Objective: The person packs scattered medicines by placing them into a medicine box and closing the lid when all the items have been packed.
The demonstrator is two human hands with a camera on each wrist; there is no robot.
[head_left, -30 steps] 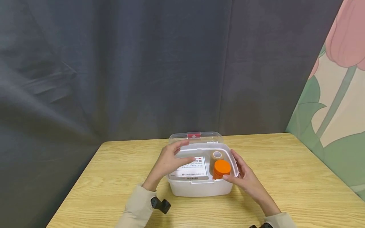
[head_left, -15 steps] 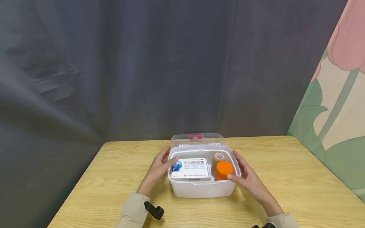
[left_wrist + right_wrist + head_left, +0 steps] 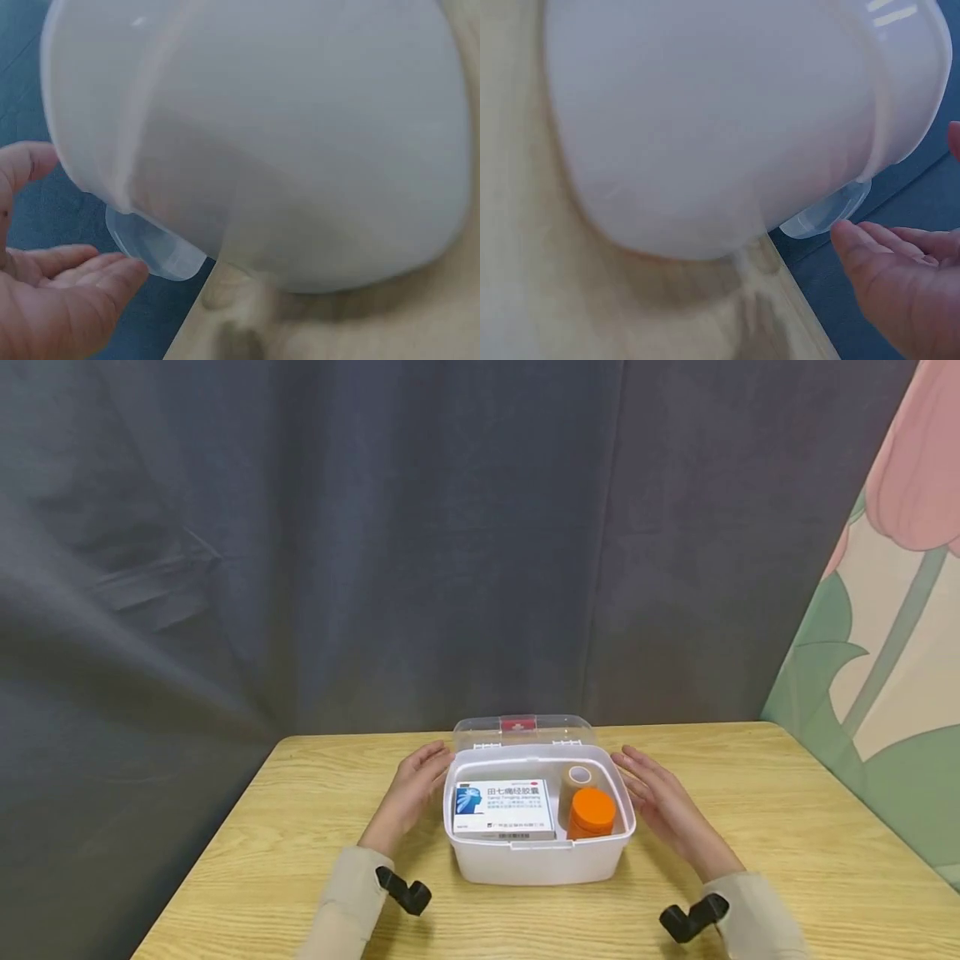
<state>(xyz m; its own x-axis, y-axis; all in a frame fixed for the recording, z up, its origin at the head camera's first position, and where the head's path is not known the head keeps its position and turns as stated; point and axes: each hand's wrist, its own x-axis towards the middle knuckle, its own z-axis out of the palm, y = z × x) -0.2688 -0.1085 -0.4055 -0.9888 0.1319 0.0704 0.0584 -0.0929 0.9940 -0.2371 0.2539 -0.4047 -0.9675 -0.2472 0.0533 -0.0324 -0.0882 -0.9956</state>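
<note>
A white plastic first-aid box (image 3: 536,867) stands on the table, its clear lid (image 3: 558,727) with a red cross label swung back behind it. Inside, a white and blue medicine carton (image 3: 513,814) lies on the left. An orange-capped bottle (image 3: 592,812) stands front right, and behind it a tan roll of tape (image 3: 568,783) with a white core. My left hand (image 3: 411,789) is beside the box's left wall, fingers loosely extended toward its back corner. On the opposite side my right hand (image 3: 667,802) is held likewise. Both wrist views show relaxed fingers holding nothing.
The light wooden table (image 3: 300,827) spreads out to both sides and in front of the box. A dark grey curtain (image 3: 420,543) hangs behind its back edge. To the right is a wall with a painted tulip (image 3: 911,485).
My left hand has drawn back from over the medicine carton to the box's left side. My right thumb has left the rim near the orange cap, and that hand has moved slightly outward.
</note>
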